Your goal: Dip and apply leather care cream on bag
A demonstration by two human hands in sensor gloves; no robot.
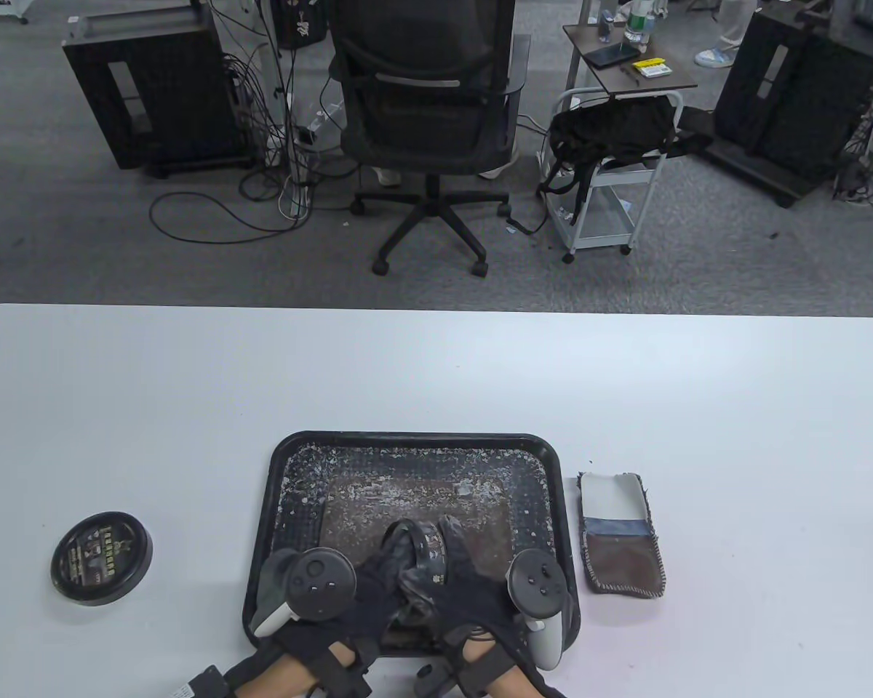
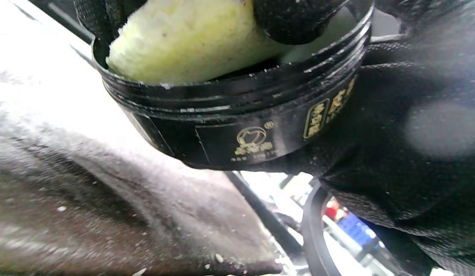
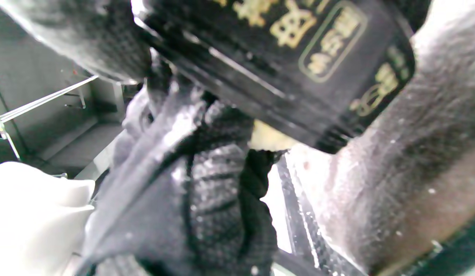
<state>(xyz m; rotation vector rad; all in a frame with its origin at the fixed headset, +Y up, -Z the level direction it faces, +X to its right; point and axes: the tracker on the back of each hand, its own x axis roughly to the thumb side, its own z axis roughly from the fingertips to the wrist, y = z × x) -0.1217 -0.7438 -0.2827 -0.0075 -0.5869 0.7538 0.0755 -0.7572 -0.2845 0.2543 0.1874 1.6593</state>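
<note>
We find the dipping step in hand: over the black plastic tray (image 1: 422, 440), the left hand (image 1: 378, 589) grips the black round cream jar (image 2: 260, 126); the right hand (image 1: 473, 582) presses a pale yellow applicator pad (image 2: 184, 42) inside. We judge lifting the pad towards the brown leather bag (image 1: 378, 502) comes next.

Table cam sits high above the near edge, looks down and forward: table (image 1: 436, 378), tray (image 1: 298, 465) w/ both hands at bottom, office floor beyond. Left wrist cam is v. close, tilted, facing the jar (image 2: 237, 126) side from low by the tray floor; bkgd blurred. Right wrist cam is closer still, rolled so the jar (image 3: 298, 57) label reads nearly upside down. All three share the jar (image 1: 425, 542); both wrist cams also catch tray surface.
</note>
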